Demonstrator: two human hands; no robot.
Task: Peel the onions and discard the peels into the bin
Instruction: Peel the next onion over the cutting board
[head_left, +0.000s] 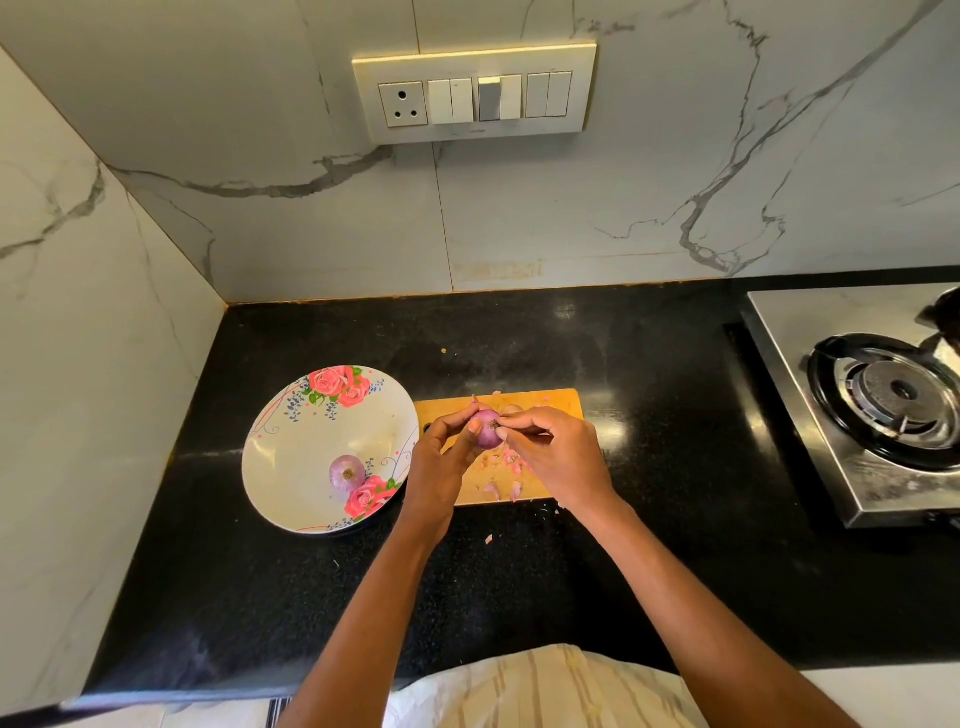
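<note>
Onion in hand (487, 428): held above the cutting board (550, 402).
Left hand (441, 462): fingers curled round the onion.
Right hand (558, 457): fingertips pinching at the onion's root end.
Peels (506, 470): scattered on the board.
Second onion (347, 472): lying in the floral plate (291, 467).

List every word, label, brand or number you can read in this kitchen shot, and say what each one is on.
None can be read.
switch panel: a faint mark on its lower edge, too small and blurred to read.
plate: only roses and swirls, no writing.
cutting board, onion and stove: no visible text.
</note>
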